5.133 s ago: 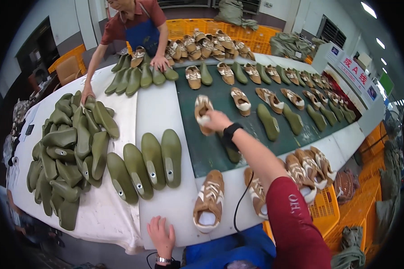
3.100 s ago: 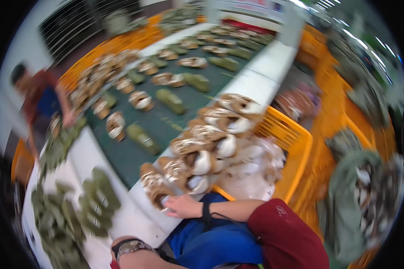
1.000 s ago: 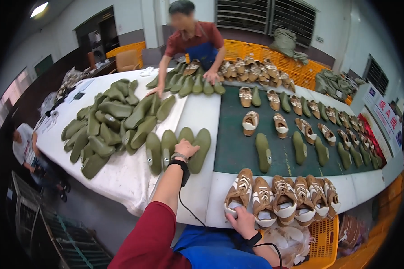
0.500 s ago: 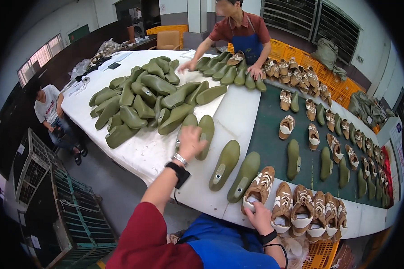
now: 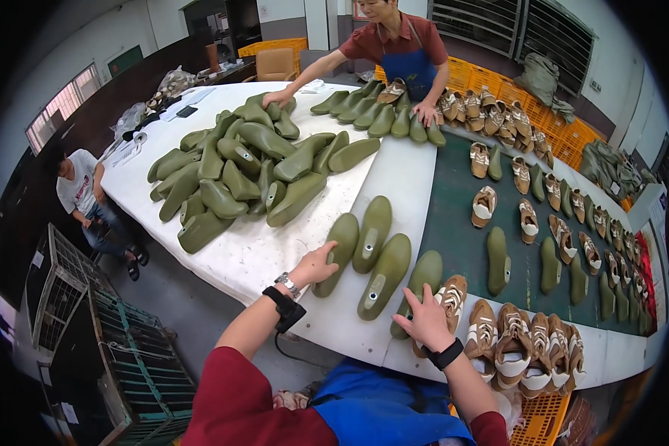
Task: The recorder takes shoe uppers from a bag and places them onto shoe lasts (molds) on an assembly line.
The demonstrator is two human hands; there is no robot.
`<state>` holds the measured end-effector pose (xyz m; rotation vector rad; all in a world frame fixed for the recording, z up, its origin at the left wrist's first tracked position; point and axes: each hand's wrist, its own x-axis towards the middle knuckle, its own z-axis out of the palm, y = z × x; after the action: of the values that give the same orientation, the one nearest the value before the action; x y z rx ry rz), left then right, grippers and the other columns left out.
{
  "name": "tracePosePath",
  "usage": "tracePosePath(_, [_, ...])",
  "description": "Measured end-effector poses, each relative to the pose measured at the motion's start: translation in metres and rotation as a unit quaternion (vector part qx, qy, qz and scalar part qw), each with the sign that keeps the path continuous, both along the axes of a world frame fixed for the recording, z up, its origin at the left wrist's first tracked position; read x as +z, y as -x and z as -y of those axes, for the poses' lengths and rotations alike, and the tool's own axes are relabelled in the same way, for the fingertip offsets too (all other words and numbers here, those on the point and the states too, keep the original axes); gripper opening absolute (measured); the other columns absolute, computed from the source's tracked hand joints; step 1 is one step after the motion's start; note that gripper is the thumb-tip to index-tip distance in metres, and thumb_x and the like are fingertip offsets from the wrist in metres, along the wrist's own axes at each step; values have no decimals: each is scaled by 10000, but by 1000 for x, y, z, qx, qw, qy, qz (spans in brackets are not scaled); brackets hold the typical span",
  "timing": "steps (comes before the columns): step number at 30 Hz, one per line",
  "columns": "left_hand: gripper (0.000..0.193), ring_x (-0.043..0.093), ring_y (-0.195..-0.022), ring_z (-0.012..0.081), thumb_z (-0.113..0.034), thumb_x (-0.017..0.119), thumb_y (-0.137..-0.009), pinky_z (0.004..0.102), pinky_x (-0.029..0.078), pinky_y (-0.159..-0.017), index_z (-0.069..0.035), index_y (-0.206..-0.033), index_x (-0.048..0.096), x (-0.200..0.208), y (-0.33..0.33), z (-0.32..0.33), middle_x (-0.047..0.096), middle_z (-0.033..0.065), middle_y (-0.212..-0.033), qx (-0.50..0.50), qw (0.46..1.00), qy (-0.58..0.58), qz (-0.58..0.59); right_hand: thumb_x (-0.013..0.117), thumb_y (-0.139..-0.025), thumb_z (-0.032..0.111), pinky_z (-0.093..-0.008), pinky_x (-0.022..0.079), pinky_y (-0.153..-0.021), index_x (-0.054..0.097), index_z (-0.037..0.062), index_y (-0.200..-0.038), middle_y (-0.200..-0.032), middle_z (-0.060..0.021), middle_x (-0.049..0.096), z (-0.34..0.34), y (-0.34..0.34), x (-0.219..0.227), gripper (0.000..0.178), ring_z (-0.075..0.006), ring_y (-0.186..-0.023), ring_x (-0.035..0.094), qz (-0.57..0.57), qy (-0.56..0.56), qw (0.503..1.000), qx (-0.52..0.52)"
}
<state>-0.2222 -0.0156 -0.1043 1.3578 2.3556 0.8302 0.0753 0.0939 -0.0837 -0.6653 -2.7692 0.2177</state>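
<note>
My left hand (image 5: 318, 266) closes around the side of a green shoe last (image 5: 342, 241) on the white table, its index finger lying along the last. Just right of it, two more green lasts (image 5: 385, 275) lie side by side. My right hand (image 5: 430, 323) is over the heel end of another green last (image 5: 427, 271), fingers apart; whether they press on it I cannot tell. Partly hidden behind that hand is a brown and white sneaker (image 5: 451, 293). Further right along the near edge stand several similar sneakers (image 5: 511, 338).
A heap of green lasts (image 5: 234, 160) covers the left of the white table (image 5: 230, 264). Across it, a co-worker (image 5: 405, 52) reaches toward the heap. Sneakers and lasts stand in rows on the green belt (image 5: 461, 245). Another person (image 5: 82, 182) sits at far left.
My left hand has brought its last toward me and right, beside the others. My right hand has left the sneaker for the neighbouring last. The co-worker's arm now extends farther to the heap.
</note>
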Motion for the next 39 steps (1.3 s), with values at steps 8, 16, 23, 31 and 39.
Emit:
tracePosePath(8, [527, 544, -969, 338, -285, 656, -678, 415, 456, -799, -24, -1106, 493, 0, 132, -4, 559, 167, -1049, 285, 936, 51, -200, 616, -726, 374, -440, 455, -764, 521, 151, -1161, -1241, -307, 347, 8, -1, 1, 498, -409, -880, 530, 33, 47, 998, -10])
tracePosePath(16, [348, 614, -743, 319, -305, 667, -649, 400, 493, -698, -7, -821, 609, 13, 90, 22, 623, 180, -804, 168, 950, 150, -218, 614, -721, 375, -446, 442, -790, 531, 171, -1142, -1256, -296, 338, 6, -2, 2, 475, -409, -959, 495, 42, 57, 997, -22])
tracePosePath(23, [320, 546, -874, 376, -116, 524, -715, 439, 473, -699, -11, -1017, 528, -9, 112, 144, 549, 229, -991, 207, 913, 152, -318, 619, -719, 374, -441, 430, -817, 561, 150, -1103, -1257, -299, 329, 6, 0, 4, 449, -413, -972, 488, 29, 69, 997, -26])
tracePosePath(31, [455, 247, -1238, 451, -322, 638, -727, 354, 284, -1008, -56, -1081, 533, -12, 41, 102, 193, 396, -1295, 285, 951, -72, 94, 631, -712, 359, -435, 440, -802, 573, 140, -1083, -1251, -298, 333, 8, 0, 3, 434, -410, -939, 505, 14, 63, 998, -19])
tracePosePath(39, [144, 377, -1176, 377, -97, 561, -678, 358, 354, -955, -54, -814, 578, -7, 31, 80, 407, 262, -1226, 85, 995, -42, 11, 635, -709, 338, -432, 451, -784, 574, 138, -1075, -1241, -300, 344, 10, 3, 1, 422, -408, -919, 519, 13, 45, 999, -13])
